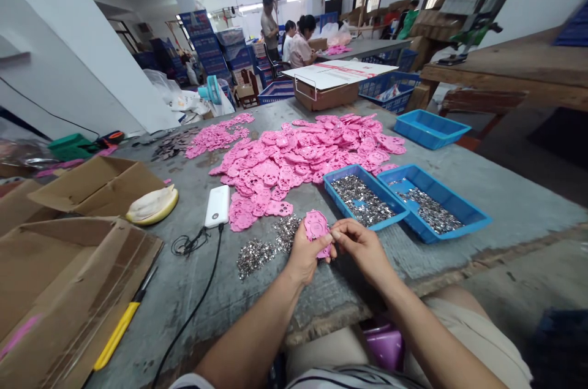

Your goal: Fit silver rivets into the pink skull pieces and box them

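My left hand [302, 255] grips a pink moulded plastic piece [316, 225] near the front edge of the table, thumb on its face. Against the right side of that piece, my right hand [361, 245] is closed in a pinch; whatever sits between its fingertips is too small to make out. Just left of my hands lie small piles of shiny metal bits [255, 256]. Beyond them spreads a big heap of similar pink pieces [294, 153]. Two blue trays hold more small metal parts, the nearer tray [399, 217] and the right tray [478, 222].
A third blue tray [432, 139] stands farther back. On the left are a white power bank [217, 205] with a black cable, a fruit rind [154, 205], cardboard boxes [82, 242] and a yellow cutter [117, 334]. Grey pieces [177, 143] lie behind. Several people work in the background.
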Demonstrator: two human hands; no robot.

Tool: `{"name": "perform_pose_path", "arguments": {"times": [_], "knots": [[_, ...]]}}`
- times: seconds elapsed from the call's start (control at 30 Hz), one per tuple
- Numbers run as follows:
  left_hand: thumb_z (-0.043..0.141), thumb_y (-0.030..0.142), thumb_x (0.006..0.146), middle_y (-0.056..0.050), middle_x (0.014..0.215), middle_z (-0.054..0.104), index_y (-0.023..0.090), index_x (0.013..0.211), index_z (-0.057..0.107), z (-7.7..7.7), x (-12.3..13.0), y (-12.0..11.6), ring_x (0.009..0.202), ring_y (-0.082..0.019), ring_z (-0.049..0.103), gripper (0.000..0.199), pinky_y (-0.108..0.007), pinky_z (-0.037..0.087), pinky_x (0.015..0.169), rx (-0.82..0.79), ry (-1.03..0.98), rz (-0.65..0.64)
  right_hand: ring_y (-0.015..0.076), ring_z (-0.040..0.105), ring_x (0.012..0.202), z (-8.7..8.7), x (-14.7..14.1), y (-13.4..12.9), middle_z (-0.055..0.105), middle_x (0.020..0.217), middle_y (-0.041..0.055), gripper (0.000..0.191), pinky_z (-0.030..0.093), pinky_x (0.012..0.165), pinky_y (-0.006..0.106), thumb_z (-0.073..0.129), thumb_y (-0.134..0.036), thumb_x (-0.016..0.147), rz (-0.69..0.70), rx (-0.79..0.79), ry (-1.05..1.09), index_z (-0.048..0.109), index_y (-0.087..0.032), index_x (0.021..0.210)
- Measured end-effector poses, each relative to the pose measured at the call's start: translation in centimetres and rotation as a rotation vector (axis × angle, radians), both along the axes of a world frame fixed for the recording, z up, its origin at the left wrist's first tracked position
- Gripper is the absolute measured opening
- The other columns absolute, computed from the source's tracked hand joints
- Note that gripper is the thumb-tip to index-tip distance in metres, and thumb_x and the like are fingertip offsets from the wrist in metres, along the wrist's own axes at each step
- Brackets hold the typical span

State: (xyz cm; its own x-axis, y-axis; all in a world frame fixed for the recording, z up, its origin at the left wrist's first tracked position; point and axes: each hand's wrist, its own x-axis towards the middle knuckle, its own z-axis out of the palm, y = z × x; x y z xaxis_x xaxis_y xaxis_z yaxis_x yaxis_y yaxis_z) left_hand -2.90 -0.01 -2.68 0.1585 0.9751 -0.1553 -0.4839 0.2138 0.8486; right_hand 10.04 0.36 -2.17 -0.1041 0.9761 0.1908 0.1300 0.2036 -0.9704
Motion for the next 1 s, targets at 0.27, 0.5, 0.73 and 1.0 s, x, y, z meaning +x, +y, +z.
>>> {"name": "perform_pose_path", "arguments": {"times": [0.27,0.5,0.73,1.0], "knots": [[0.085,0.042,0.052,0.005,0.067,0.059,0.019,0.096,0.041,-0.1,0.0,0.0,0.041,-0.008,0.054,0.066,-0.016,0.037,0.034,-0.022,-0.006,0.048,0.0177,0.061,0.075,0.4,0.2,-0.1,0.063,0.079,0.0051,0.017,0.050,0.072,0.032,0.061,-0.031,0.081,-0.014,0.204,-0.154,0.065,-0.021,0.068],[0.085,0.040,0.051,0.007,0.063,0.058,0.019,0.098,0.042,0.3,-0.1,0.0,0.042,-0.008,0.053,0.068,-0.016,0.038,0.035,-0.031,-0.036,0.040,0.0157,0.060,0.070,0.2,-0.3,0.0,0.060,0.077,0.0038,0.018,0.050,0.067,0.030,0.066,-0.034,0.077,-0.038,0.127,0.012,0.064,-0.020,0.065],[0.085,0.038,0.052,0.006,0.066,0.057,0.018,0.097,0.044,0.4,-0.2,0.2,0.044,-0.009,0.055,0.064,-0.017,0.037,0.036,-0.023,-0.021,0.045,0.0129,0.054,0.055,-0.2,-0.6,0.7,0.056,0.074,0.0003,0.029,0.048,0.058,0.031,0.069,-0.044,0.072,0.055,-0.104,0.240,0.057,-0.019,0.064],[0.084,0.037,0.054,0.003,0.071,0.061,0.018,0.094,0.045,0.4,-0.4,0.2,0.047,-0.009,0.057,0.059,-0.017,0.039,0.037,-0.015,-0.013,0.062,0.0159,0.053,0.065,-0.9,0.5,1.5,0.059,0.069,0.0023,0.033,0.046,0.065,0.030,0.071,-0.050,0.066,-0.208,-0.064,0.159,0.057,-0.020,0.062]]}}
